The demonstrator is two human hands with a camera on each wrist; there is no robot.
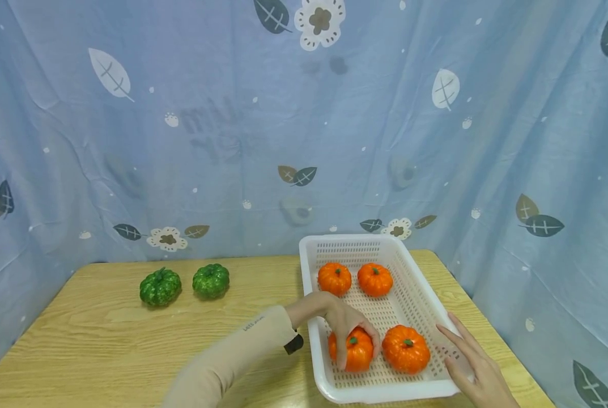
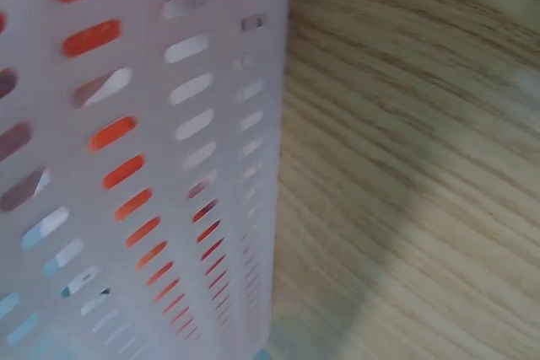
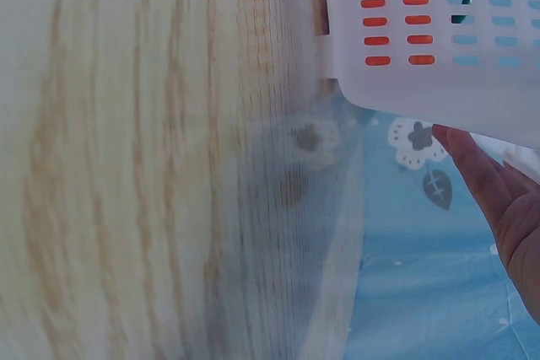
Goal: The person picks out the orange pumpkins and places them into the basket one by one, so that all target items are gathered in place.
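A white perforated plastic basket (image 1: 385, 392) stands on the table with several orange pumpkins inside. My left hand (image 1: 340, 317) reaches over its left rim and grips the front-left pumpkin (image 1: 358, 356), fingers curled down around its sides. Beside it, at front right, lies another pumpkin (image 1: 406, 349). Two more, a left one (image 1: 335, 279) and a right one (image 1: 375, 280), sit at the far end. My right hand (image 1: 479, 368) rests at the basket's right rim near the front corner, fingers fairly straight. The left wrist view shows the basket's side wall (image 2: 148, 149), orange showing through the slots, but not the hand.
Two green pumpkins, one farther left (image 1: 160, 287) and one nearer the basket (image 1: 211, 281), sit on the wooden table (image 1: 105, 340). Behind the table hangs a blue patterned curtain (image 1: 222, 141), which also runs along both sides.
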